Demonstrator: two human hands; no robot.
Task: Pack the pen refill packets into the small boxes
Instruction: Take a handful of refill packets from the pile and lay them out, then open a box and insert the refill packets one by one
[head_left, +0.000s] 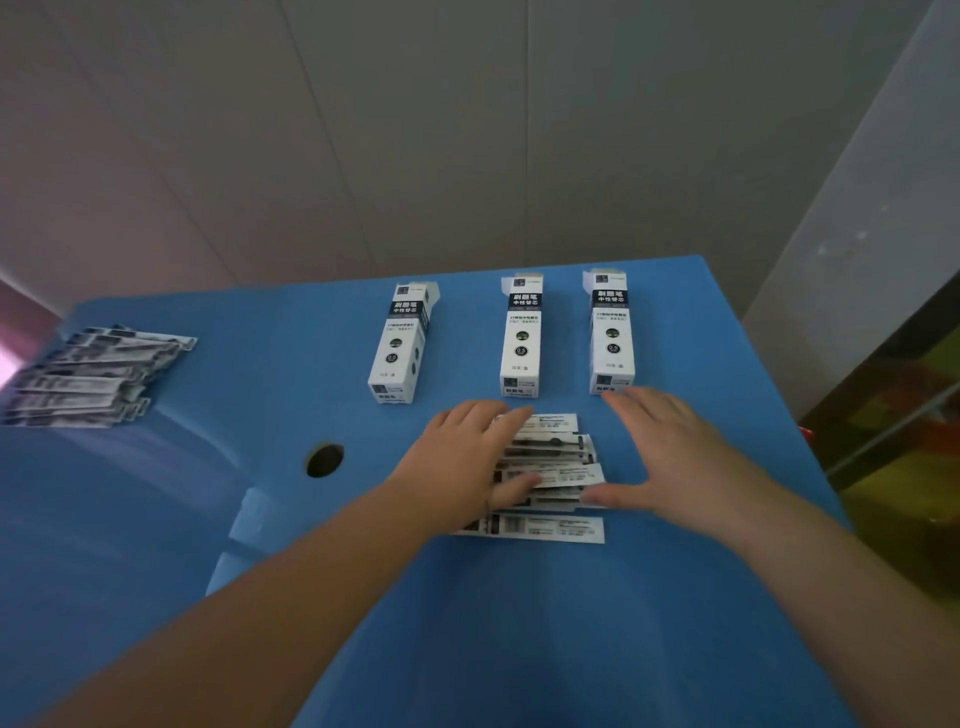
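Note:
Three small white-and-black boxes lie in a row on the blue table: the left box (397, 345), the middle box (521, 339) and the right box (611, 332), each with its far flap open. In front of them lies a loose pile of pen refill packets (553, 475). My left hand (467, 457) rests flat on the pile's left side with straight fingers. My right hand (670, 457) lies spread at the pile's right edge, its thumb touching the packets. Neither hand grips anything.
A second pile of refill packets (88, 379) lies at the table's far left edge. A round hole (324, 460) opens in the blue table (260, 519) left of my left hand. The table's right edge drops off near a dark cabinet (909, 415).

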